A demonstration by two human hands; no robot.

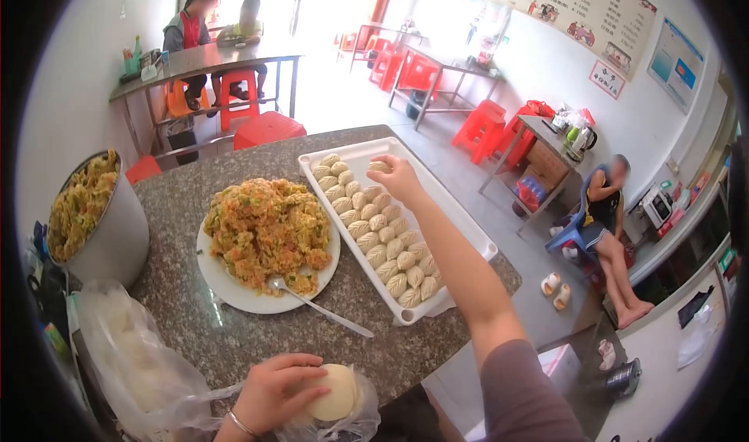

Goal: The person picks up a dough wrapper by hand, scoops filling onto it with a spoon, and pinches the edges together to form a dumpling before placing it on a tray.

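At the white tray's [359,153] far end, the right hand [392,177] has its fingertips closed on one pleated dumpling [378,166]. The dumpling lies just off the fingertips toward the tray's left edge; its long axis seems to run across the tray, though the fingers partly hide it. Rows of dumplings [378,223] fill the tray's left side. The left hand [282,389], well apart from the tray on its near side, rests slightly spread fingers on round wrappers [337,394]; I cannot tell whether it grips them.
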